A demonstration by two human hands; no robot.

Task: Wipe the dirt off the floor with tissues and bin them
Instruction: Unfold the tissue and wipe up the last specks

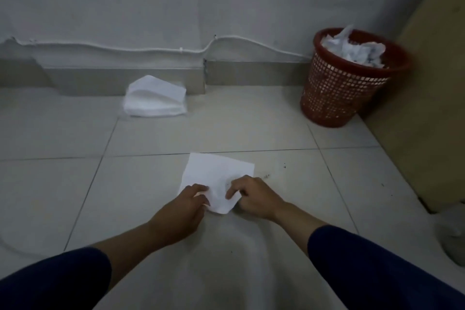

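Down-left of the red mesh bin [344,88], well apart from it and nearer the camera in the head view, a white tissue [216,173] lies spread on the tiled floor [151,138]. Both hands meet at the tissue's edge farthest from the bin. The left hand [186,205] pinches the corner with curled fingers, and the right hand [254,196], on the bin's side, bends its fingers down onto the crumpled paper and gathers it. Dark dirt specks [266,175] dot the floor just beside the right hand, between it and the bin. Crumpled used tissues [352,50] fill the bin to its rim. Far left of the bin, against the skirting, sits a stack of clean tissues [156,98].
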